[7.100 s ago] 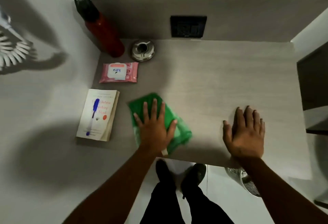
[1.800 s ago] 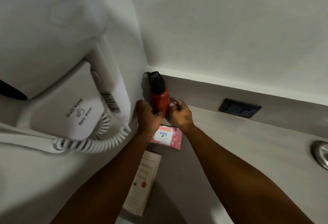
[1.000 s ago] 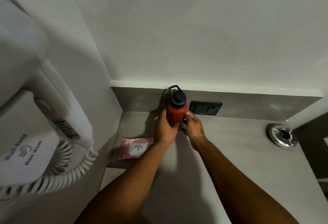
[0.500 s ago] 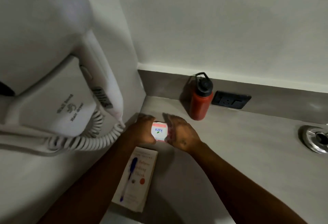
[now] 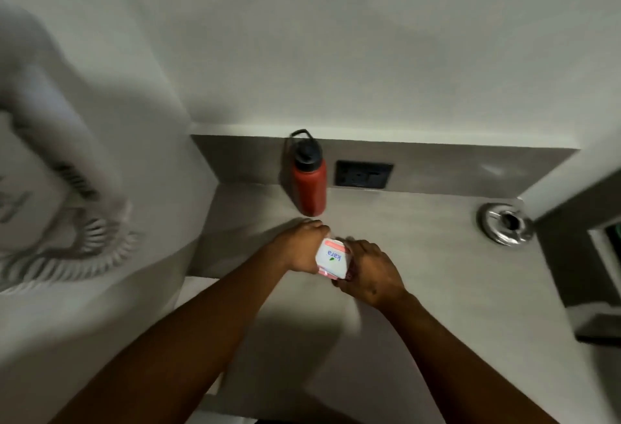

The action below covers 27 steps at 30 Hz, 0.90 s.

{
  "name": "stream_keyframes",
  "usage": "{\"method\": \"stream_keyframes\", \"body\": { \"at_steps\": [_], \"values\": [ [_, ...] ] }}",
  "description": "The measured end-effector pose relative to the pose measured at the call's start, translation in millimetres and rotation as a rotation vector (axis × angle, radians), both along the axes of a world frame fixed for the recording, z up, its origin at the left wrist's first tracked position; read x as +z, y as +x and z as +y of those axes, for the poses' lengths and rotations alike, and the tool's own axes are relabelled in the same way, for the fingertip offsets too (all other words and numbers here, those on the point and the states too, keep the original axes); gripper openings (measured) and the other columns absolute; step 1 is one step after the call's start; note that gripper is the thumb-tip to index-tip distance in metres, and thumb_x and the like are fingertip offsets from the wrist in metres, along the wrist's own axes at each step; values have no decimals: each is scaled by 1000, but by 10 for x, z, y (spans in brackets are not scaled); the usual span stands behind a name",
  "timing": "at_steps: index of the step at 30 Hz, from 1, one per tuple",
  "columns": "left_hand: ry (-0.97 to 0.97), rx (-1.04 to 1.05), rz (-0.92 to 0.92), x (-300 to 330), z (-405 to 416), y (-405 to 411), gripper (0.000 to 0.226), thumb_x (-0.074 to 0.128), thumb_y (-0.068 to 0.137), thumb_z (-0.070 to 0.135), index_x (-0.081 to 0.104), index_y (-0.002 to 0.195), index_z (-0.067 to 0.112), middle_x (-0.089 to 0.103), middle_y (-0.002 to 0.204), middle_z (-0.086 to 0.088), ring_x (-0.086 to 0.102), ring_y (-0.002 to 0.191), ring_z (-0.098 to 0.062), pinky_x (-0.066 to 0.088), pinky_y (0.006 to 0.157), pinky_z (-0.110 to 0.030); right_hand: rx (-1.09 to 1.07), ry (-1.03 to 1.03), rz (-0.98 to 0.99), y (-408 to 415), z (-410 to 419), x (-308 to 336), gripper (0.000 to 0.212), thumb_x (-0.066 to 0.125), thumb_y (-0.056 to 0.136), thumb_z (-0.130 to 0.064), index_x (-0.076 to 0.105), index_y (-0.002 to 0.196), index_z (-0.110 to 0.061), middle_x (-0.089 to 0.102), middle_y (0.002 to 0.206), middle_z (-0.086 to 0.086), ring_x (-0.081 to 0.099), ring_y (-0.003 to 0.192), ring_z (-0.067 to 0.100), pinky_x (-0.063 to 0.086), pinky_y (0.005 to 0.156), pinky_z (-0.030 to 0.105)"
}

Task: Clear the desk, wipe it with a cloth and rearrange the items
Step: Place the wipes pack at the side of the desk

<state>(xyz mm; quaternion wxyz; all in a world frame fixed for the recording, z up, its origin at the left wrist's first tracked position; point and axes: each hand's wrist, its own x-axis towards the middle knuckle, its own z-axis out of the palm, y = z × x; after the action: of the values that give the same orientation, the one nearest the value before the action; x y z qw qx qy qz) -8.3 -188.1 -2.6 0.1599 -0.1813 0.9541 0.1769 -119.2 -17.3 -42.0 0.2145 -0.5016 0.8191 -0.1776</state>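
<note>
A pink pack of wet wipes (image 5: 332, 259) with a white "kara" label sits between both my hands over the middle of the grey desk (image 5: 437, 289). My left hand (image 5: 300, 245) grips its left end and my right hand (image 5: 369, 272) grips its right end. Just behind them a red water bottle (image 5: 311, 185) with a black lid stands upright against the back panel, apart from my hands. The book, pen and green cloth are out of view.
A round metal ashtray (image 5: 506, 228) lies at the back right of the desk. A black wall socket (image 5: 364, 174) is beside the bottle. A wall-mounted hair dryer with coiled cord (image 5: 77, 238) hangs at left. A dark cabinet (image 5: 584, 249) borders the right edge.
Both hands let go of the red bottle near the socket, took hold of the wipes pack at the left and carried it right, in front of the bottle. The view swung right.
</note>
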Motion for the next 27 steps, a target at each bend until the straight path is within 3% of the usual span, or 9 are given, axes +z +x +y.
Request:
{"method": "stream_keyframes", "body": {
  "at_steps": [5,9,13,21,27],
  "values": [
    [72,-392,27,-2,1054,-1234,56,85,67,38,60,112,16,61,111,-6,59,102,-24,49,89,-34,-373,25,57,-504,1397,108,90,75,61,-60,51,137,-20,63,122,1,61,108,25,50,88,35],
    [38,-717,56,-50,1962,-2143,53,78,68,33,58,114,18,58,113,-4,55,107,-24,52,92,-41,-651,62,-16,-773,2342,198,100,77,59,-63,43,142,-19,58,125,1,58,112,23,52,89,34],
    [-40,-950,84,-78,2668,-2801,53,76,70,38,55,116,24,57,117,-1,56,113,-22,56,90,-40,-837,69,-28,-939,2958,188,98,78,56,-60,42,138,-22,56,124,2,58,111,24,53,87,36],
    [-81,-997,9,-272,2837,-3079,59,77,73,35,51,125,23,57,124,-3,56,119,-23,50,93,-34,-882,119,-56,-1081,3026,92,95,73,53,-61,44,134,-22,58,120,1,56,106,23,53,87,35],
    [-125,-947,-48,-303,2787,-3052,77,78,77,33,41,143,21,48,144,-6,46,135,-25,46,109,-39,-864,147,-48,-1155,2964,8,97,76,54,-62,42,135,-21,57,122,2,55,110,23,52,90,36]
  ]
}}
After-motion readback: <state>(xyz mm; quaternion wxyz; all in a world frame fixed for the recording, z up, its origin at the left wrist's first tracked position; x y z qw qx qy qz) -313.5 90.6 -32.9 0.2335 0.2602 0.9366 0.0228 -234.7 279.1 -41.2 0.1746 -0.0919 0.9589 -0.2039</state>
